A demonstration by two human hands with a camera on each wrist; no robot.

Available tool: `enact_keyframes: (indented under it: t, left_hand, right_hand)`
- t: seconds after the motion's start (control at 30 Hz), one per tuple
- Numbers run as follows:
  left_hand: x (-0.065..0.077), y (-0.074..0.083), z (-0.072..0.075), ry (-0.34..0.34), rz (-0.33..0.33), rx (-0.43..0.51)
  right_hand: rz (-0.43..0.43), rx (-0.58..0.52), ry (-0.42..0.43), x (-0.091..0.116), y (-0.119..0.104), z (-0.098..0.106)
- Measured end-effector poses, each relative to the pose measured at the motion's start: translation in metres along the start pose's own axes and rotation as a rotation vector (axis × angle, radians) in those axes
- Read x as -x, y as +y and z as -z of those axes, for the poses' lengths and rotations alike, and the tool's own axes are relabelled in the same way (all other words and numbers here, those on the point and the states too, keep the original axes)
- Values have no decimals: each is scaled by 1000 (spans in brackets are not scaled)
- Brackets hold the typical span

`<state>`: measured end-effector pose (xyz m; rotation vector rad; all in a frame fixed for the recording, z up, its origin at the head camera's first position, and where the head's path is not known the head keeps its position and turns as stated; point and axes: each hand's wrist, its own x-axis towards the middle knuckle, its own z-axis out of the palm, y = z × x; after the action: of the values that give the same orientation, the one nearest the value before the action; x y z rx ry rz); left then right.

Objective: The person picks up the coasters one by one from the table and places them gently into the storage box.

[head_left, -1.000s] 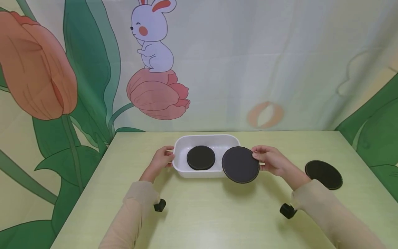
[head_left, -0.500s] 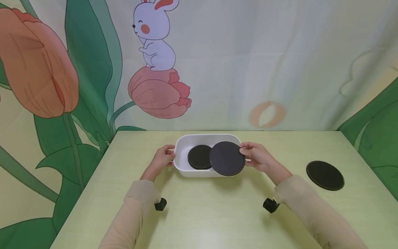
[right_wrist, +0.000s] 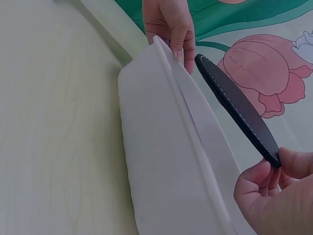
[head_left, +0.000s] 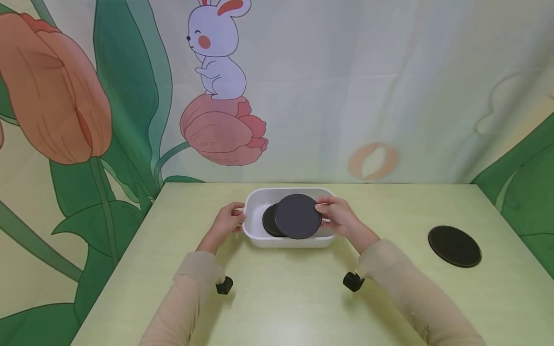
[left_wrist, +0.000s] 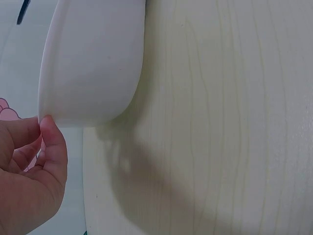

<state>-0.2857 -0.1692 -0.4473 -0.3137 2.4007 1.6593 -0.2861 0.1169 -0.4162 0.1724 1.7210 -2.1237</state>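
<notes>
A white oblong plastic bin with rounded corners stands near the back edge of the table. At its left end my left hand grips the rim between thumb and fingers; the left wrist view shows the thumb against the wall. My right hand pinches the right edge of a round black coaster with pale edge stitching, tilted above the bin. In the right wrist view that coaster hangs higher than the rim. Another black coaster lies inside the bin, partly covered by the held one.
A further round black coaster lies flat on the table at the right. Behind the table hangs a curtain printed with a rabbit and tulips. Small black devices sit at both wrists.
My right hand has carried its coaster leftward from the bin's right front corner to over the middle of the bin. My left hand has stayed on the rim.
</notes>
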Motion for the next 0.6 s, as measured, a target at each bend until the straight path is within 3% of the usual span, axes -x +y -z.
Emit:
enact_keyframes:
  t: [0.2,0.33,0.5,0.57,0.6]
  left_hand:
    - [1,0,0,4,5,-14]
    - [0,1,0,4,11,-6]
    - [0,2,0,6,22,-8]
    - [1,2,0,5,25,-16]
    - [1,2,0,7,29,-16]
  right_hand:
    - [-16,-21,31,-5,-1,-15]
    - [7,-2,39,-31,17,-13]
    - [25,-72,-30,-166,103,49]
    - [3,-79,-16,-223,137,74]
    - [-15,-76,15,-240,147,79]
